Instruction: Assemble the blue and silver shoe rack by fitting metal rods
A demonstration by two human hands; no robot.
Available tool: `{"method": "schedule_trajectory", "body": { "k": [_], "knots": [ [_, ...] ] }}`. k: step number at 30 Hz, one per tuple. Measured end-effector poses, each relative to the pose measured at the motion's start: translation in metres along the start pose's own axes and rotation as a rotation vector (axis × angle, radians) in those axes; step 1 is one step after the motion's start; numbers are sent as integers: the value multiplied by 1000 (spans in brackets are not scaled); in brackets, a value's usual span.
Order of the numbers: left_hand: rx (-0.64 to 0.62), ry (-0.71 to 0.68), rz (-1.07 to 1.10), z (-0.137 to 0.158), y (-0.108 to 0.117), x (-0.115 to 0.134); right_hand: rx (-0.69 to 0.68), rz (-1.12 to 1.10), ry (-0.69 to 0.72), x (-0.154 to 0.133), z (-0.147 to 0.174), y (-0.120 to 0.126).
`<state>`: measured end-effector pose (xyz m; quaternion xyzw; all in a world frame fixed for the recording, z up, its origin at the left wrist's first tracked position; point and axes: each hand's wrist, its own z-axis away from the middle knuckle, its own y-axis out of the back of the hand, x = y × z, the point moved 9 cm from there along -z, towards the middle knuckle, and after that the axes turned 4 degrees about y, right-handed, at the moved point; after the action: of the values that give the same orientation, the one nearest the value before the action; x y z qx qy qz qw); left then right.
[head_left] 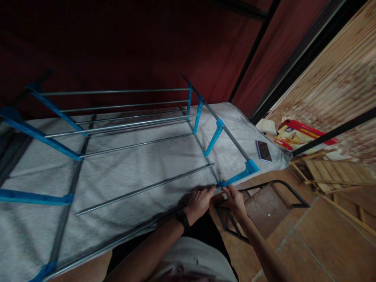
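A rack frame of grey metal tubes and blue plastic brackets lies across a grey blanket. At its near right corner, my left hand (200, 201) is closed around the end of the long near tube (117, 237). Beside it, my right hand (234, 199) grips the lower end of the blue bracket (239, 175) where tube and bracket meet. The joint itself is partly hidden by my fingers. One loose metal tube (141, 190) rests on the blanket inside the frame. Further back, several tubes (132, 119) span between blue brackets (214, 137) on both sides.
The blanket-covered bed (235, 113) carries a phone (263, 151) at its right side. A red and yellow box (299, 135) lies beyond the bed's right end. A metal-framed stool (268, 207) stands at my right, near a wooden slatted piece (337, 172) and a dark post (335, 133).
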<state>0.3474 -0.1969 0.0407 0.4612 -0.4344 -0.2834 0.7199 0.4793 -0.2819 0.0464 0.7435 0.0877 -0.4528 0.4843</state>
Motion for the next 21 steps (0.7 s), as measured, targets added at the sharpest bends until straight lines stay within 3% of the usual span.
{"method": "schedule_trajectory", "body": {
  "k": [12,17,21],
  "knots": [
    [68,-35,75,0,-7,3,12,105,2,5,1,4],
    [336,-147,112,24,30,11,-9,192,64,21,1,8],
    [364,-126,189,79,56,-13,-23,231,204,19,5,7]
  ]
}}
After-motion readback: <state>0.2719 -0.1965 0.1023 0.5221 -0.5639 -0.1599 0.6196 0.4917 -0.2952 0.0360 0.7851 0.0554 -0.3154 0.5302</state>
